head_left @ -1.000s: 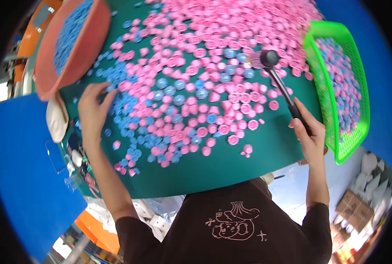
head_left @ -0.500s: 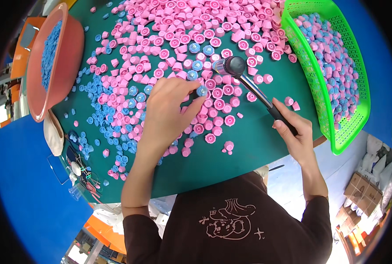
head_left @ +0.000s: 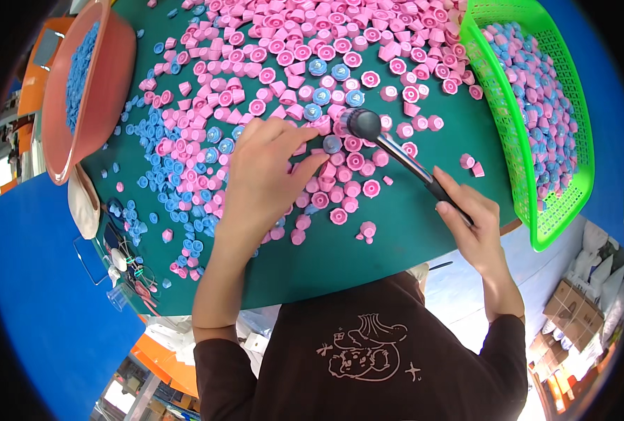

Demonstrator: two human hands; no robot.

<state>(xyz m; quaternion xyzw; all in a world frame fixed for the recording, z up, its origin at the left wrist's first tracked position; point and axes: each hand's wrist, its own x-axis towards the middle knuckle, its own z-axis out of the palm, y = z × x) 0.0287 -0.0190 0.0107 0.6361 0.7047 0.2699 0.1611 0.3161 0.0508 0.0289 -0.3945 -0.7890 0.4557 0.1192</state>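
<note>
My left hand reaches in over the table with thumb and forefinger curved into a loose pinch. At their tips is a small piece with a round blue top, steadied from its left side; its lower part is hidden. My right hand is wrapped round the black grip of a hammer with a metal shaft. The dark, round hammer head hangs just beyond and to the right of that piece. Pink fluted cups lie close around, and several blue-topped pieces stand among them.
Loose pink cups cover the far part of the green table. Small blue parts are scattered at left, below a salmon-coloured basin of blue parts. A green basket of pink-and-blue pieces stands at right.
The hammer head has come nearer and lower, toward the piece at my left fingertips. That piece sits slightly farther out from the fingertips. The whole view has shifted a little.
</note>
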